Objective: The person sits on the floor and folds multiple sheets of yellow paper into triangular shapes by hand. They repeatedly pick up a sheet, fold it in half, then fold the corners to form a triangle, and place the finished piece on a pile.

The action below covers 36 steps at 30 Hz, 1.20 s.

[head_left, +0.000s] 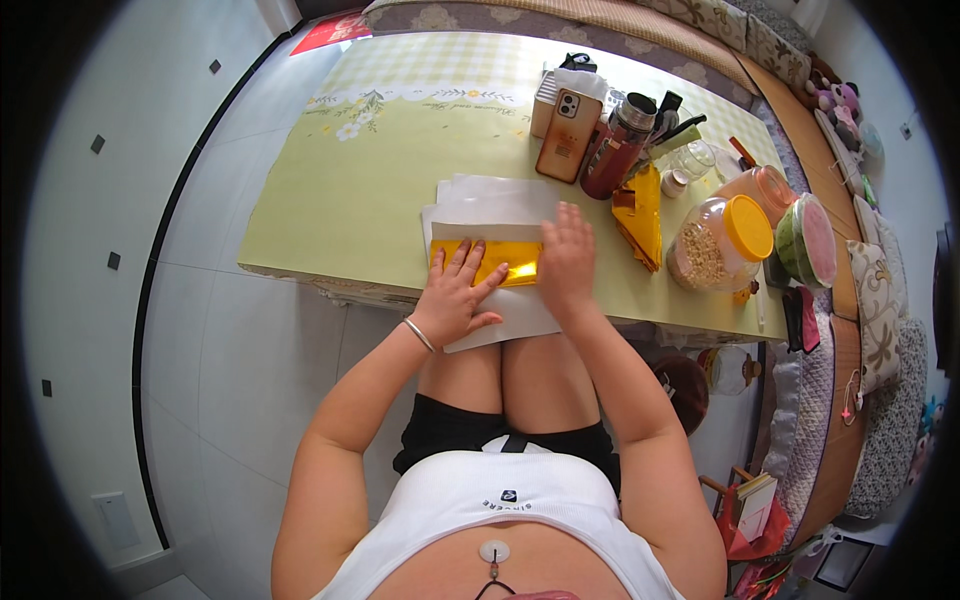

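Observation:
A shiny gold foil paper strip (523, 270) lies on a small stack of white paper sheets (495, 190) near the table's front edge. My left hand (452, 298) rests flat on the strip's left part, fingers spread. At the strip's right end is my right hand (568, 262), fingers stretched forward and slightly blurred, with its inner edge beside the foil; nothing shows in its grasp. Further right, several folded gold foil pieces (641, 220) stand in a bundle.
Behind the papers, a phone (569, 135) leans upright beside a red thermos (612, 155). A yellow-lidded jar (715, 248), an orange-tinted jar (765, 190) and a cut watermelon (806, 240) crowd the table's right side. The patterned tablecloth (340, 195) stretches left.

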Motion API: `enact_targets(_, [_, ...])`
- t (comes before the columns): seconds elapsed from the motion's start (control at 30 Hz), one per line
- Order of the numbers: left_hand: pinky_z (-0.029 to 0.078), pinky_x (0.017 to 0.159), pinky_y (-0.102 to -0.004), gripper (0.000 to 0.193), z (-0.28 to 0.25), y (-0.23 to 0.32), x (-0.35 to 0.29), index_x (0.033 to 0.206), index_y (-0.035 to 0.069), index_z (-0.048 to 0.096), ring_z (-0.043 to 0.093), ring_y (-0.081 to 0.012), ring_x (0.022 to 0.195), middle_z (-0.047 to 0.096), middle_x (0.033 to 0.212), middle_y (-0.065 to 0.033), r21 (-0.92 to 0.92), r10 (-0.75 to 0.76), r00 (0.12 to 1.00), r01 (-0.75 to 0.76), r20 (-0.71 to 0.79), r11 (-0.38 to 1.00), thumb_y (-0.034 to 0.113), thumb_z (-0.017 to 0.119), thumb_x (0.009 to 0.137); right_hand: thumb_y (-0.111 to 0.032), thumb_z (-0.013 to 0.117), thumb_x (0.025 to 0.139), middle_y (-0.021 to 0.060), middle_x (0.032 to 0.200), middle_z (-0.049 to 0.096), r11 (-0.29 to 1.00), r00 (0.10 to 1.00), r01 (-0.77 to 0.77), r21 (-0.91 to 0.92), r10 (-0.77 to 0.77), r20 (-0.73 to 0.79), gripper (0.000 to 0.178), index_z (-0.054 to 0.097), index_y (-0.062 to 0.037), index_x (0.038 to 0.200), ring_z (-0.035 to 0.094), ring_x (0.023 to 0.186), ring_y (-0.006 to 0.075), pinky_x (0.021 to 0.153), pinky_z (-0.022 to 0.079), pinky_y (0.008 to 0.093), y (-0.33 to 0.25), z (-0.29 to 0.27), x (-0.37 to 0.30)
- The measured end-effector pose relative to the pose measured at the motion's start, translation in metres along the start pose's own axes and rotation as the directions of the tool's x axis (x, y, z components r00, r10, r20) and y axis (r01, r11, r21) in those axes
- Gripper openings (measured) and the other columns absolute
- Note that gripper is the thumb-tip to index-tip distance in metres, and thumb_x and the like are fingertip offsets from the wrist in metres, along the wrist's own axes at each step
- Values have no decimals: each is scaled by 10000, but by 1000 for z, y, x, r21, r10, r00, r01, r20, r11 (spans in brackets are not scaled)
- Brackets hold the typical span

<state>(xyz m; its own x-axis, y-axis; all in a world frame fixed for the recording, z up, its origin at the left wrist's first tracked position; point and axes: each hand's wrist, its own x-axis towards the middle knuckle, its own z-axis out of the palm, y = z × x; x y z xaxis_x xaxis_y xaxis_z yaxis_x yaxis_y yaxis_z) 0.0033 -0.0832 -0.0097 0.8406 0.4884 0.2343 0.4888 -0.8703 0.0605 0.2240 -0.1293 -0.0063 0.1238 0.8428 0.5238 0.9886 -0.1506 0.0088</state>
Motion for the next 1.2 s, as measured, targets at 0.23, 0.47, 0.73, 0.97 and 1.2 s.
enact_targets(0.23, [123, 1181, -642, 902, 1, -12, -4, 1548, 136, 374, 210, -368, 1515, 250, 1628, -185, 13, 56, 996, -57, 76, 998, 683, 556, 855, -446, 601, 927, 179, 1605, 316, 863, 939, 151, 482, -278, 204, 794, 325, -24, 1540, 273, 1502, 311, 1230, 180, 451, -42, -10, -47])
enact_targets(0.47, [19, 1197, -624, 852, -14, -48, -31, 1565, 168, 345, 114, -305, 1551, 220, 1664, -70, 65, -67, 987, 58, 144, 996, 717, 421, 917, -256, 582, 937, 181, 1516, 457, 895, 901, 308, 321, -383, 202, 566, 485, 14, 1425, 410, 1425, 304, 1178, 294, 513, 17, -12, -53])
enact_targets(0.73, [452, 941, -483, 381, -38, -17, 11, 1090, 48, 673, 596, -335, 1063, 659, 1065, -131, -98, -29, 970, 6, -243, 995, 247, 748, 774, -126, 599, 836, 187, 1076, 707, 884, 867, 466, 41, -465, 180, 235, 687, -19, 1026, 660, 1040, 311, 1080, 413, 556, -6, -19, -22])
enact_targets(0.97, [510, 699, -395, 104, 4, 22, 18, 774, 31, 690, 611, -303, 793, 612, 855, -124, -456, -327, 895, 164, -305, 875, 114, 753, 777, -127, 671, 819, 126, 876, 705, 850, 974, 26, 526, -140, 178, 107, 692, -49, 889, 673, 904, 323, 889, 519, 411, -19, -26, -15])
enact_targets(1.2, [507, 709, -400, 185, 5, 29, 30, 661, 19, 668, 602, -293, 775, 599, 832, -123, -510, -564, 783, 383, -263, 770, 122, 780, 767, -95, 661, 872, 152, 1149, 670, 727, 994, -112, 678, 74, 84, 304, 632, -15, 1163, 623, 1088, 326, 943, 485, 435, -7, -10, -13])
